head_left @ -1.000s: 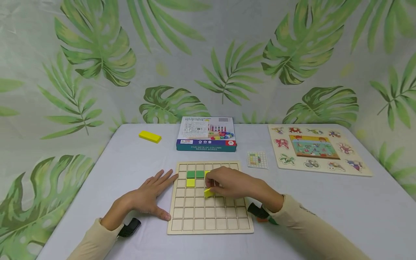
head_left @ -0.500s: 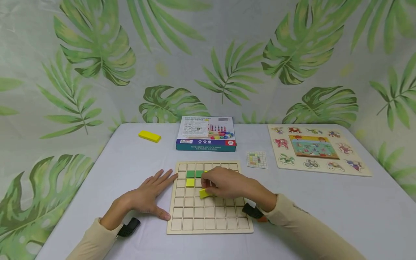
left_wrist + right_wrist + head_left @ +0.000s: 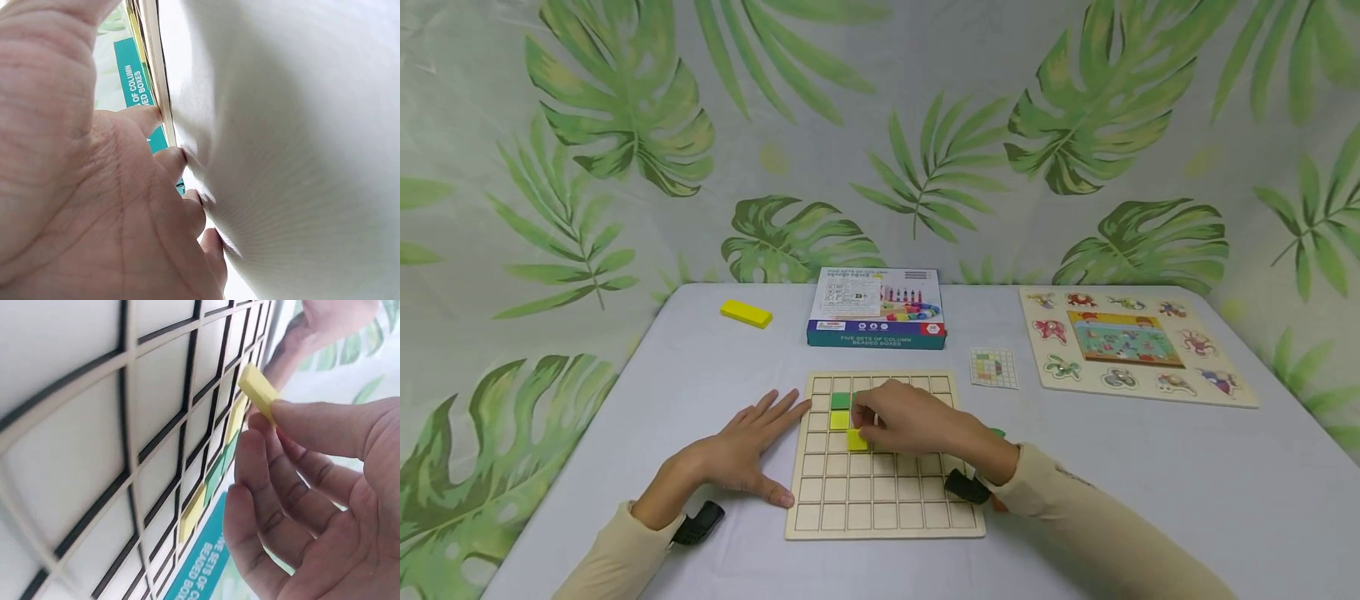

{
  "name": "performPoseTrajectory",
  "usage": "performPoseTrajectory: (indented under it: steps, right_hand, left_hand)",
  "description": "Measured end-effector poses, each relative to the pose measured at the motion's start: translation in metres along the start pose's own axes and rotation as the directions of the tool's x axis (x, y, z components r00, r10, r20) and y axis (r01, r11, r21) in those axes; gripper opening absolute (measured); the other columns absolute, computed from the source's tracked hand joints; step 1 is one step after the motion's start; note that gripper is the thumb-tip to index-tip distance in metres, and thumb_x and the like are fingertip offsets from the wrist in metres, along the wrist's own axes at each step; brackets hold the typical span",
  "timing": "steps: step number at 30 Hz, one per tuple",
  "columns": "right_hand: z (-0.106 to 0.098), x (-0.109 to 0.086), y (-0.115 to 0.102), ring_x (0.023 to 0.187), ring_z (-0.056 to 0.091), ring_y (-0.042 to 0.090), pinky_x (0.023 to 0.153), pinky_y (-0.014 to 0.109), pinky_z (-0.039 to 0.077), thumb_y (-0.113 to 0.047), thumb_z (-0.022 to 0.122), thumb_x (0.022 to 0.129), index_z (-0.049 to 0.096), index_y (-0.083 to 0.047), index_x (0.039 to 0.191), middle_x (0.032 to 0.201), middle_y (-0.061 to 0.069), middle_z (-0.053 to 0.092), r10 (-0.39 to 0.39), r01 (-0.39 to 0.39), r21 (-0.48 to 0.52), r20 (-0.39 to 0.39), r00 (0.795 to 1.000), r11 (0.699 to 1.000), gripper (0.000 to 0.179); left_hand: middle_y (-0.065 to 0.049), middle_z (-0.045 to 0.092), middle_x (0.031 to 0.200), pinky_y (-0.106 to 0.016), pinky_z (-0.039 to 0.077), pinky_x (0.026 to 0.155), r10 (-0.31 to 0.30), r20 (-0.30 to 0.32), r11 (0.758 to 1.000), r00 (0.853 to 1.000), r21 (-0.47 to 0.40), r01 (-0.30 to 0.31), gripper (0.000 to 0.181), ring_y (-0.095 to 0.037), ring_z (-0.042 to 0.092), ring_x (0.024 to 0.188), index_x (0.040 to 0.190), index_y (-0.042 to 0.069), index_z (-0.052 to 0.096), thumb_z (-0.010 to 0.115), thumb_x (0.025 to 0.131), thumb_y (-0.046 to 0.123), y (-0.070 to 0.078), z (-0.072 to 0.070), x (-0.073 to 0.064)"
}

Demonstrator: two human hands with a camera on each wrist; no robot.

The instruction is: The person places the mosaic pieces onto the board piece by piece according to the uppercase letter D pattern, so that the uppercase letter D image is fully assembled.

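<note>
The right hand [image 3: 902, 417] pinched a yellow tile [image 3: 856, 440] between thumb and fingers, tilted over the grid board [image 3: 885, 517]. The left hand [image 3: 741, 454] held nothing: it lay spread on the desk [image 3: 662, 400], thumb and a fingertip touching the board's edge. To seat the tile well, the grip probably needed to level it, square its sides to a single cell and let go gently, with the left hand steadying the board.

Three yellow tiles showed, counting the pinched one, and two green tiles [image 3: 840, 402] on the board. Beyond were one yellow bar [image 3: 746, 314], one box [image 3: 876, 333], one pattern card [image 3: 993, 368] and one animal puzzle [image 3: 1037, 350].
</note>
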State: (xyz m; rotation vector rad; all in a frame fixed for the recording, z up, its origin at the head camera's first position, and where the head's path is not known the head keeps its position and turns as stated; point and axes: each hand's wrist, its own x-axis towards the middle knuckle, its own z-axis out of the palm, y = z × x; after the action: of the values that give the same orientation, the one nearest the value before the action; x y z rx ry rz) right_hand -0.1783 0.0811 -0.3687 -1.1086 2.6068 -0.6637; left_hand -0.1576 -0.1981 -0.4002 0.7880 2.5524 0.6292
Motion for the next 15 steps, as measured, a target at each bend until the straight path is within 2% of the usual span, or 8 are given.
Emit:
performPoseTrajectory:
  steps: [7,15]
  right_hand:
    - [0.006,0.016,-0.009,0.069,0.054,0.009,0.062,0.022,0.047,-0.014,0.069,0.094,0.065,-0.014,0.088,0.076,-0.007,0.062,0.044,-0.044,-0.007,-0.037,0.998,0.999,0.007]
    - [0.014,0.023,-0.013,0.064,0.054,0.008,0.056,0.022,0.046,-0.015,0.07,0.093,0.066,-0.015,0.087,0.076,-0.008,0.063,0.092,-0.093,-0.066,-0.029,0.995,0.993,0.007]
  left_hand:
    - [-0.017,0.007,0.169,-0.07,0.004,0.117,-0.004,0.008,1.0,1.0,-0.002,0.004,0.125,-0.047,-0.003,0.153,0.161,0.012,0.018,0.086,0.068,0.058,0.002,0.0,0.0]
    - [-0.016,0.006,0.169,-0.069,0.005,0.118,-0.013,0.013,1.0,1.0,0.003,0.013,0.125,-0.046,-0.003,0.154,0.161,0.012,0.017,0.086,0.068,0.058,0.003,-0.002,-0.001]
